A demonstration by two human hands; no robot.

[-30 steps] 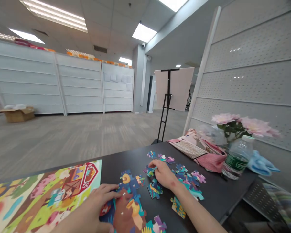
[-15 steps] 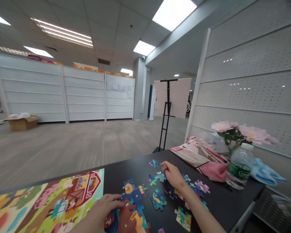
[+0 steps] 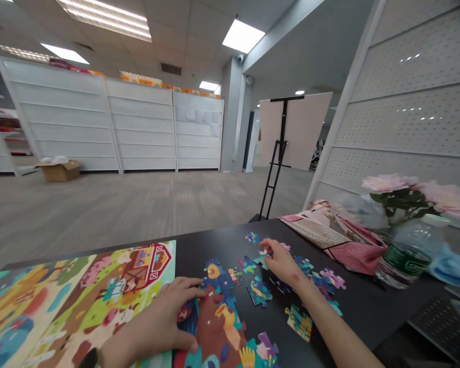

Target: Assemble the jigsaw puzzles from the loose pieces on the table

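Note:
My left hand (image 3: 172,312) lies with fingers spread on the left edge of a partly joined jigsaw puzzle (image 3: 211,327), which shows a brown bear on dark blue. Its thumb and fingertips touch the puzzle. Farther off, my right hand (image 3: 282,263) is lowered among loose pieces, fingers bent and closed at the edge of a teal puzzle piece (image 3: 261,259). Near it are a small blue piece (image 3: 252,237), a purple piece (image 3: 332,278) and a dark blue piece with a yellow figure (image 3: 259,292). A leafy piece (image 3: 299,322) lies nearer me.
A colourful farm picture board (image 3: 111,286) covers the table's left side. At the right stand a water bottle (image 3: 408,255), a pink pouch (image 3: 352,243), pink flowers (image 3: 391,184) and a blue cloth (image 3: 454,266). Beyond the black table is an easel (image 3: 278,153).
The camera view has tilted down and turned slightly left, showing more of the joined puzzle. My right hand has shifted slightly over the loose pieces; my left hand stays on the puzzle.

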